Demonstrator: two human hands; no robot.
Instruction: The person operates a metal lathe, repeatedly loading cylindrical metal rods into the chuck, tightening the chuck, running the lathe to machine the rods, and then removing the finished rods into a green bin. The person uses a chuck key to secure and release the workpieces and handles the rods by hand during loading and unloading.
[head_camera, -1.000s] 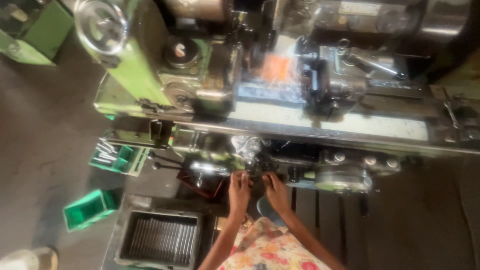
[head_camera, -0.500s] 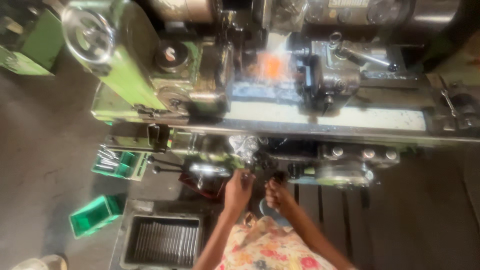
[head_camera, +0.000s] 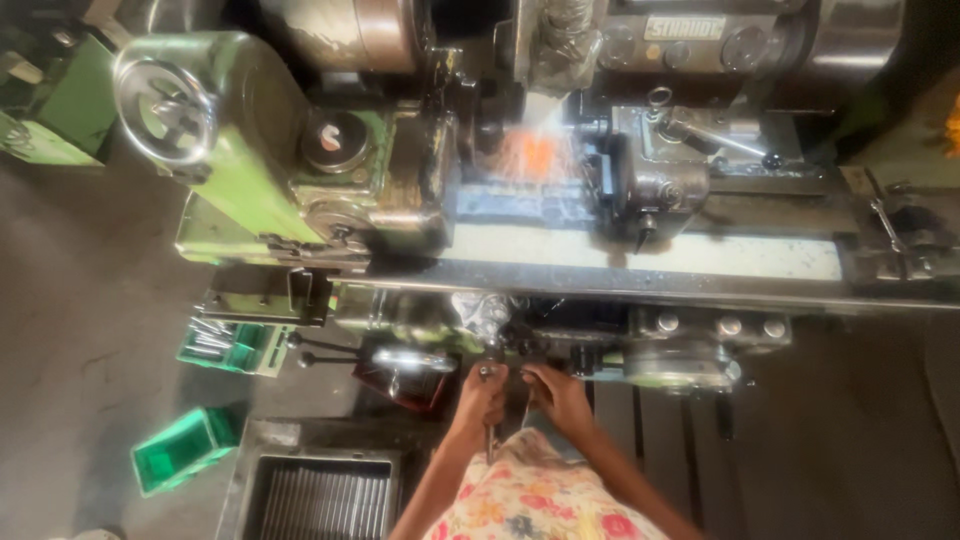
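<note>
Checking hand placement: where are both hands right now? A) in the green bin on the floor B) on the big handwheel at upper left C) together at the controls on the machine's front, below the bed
C: the left hand and right hand sit side by side at the front controls, far from the handwheel and green bin.

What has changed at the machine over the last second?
Little moved. The view tilted up slightly, so the green machine sits lower in frame. The left hand and right hand stayed together at the front handle, gripping as before. Orange sparks still fly, and the green bins stayed put.
</note>
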